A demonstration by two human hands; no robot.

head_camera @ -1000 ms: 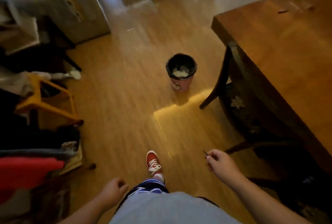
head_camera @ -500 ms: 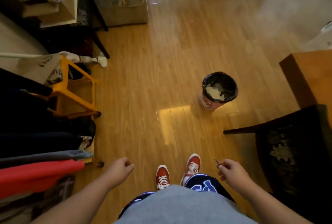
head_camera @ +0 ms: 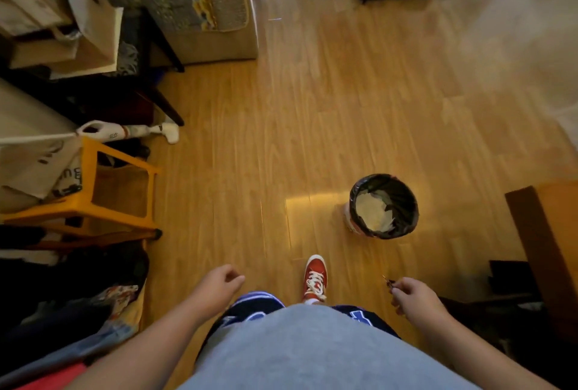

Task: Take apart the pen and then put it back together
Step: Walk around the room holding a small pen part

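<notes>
Head view: right hand [head_camera: 414, 297] pinches thin, dark, seemingly pen [head_camera: 386, 281] tip.

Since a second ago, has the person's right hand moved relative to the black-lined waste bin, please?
Yes: the right hand now sits right of the bin, earlier left.

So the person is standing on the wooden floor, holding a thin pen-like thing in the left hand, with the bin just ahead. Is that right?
Not quite: the thin pen-like thing is pinched in the right hand, not the left. The head view shows the left hand loosely curled and seemingly holding nothing. The rest stands: the person is on the wooden floor, with the bin just ahead.
</notes>
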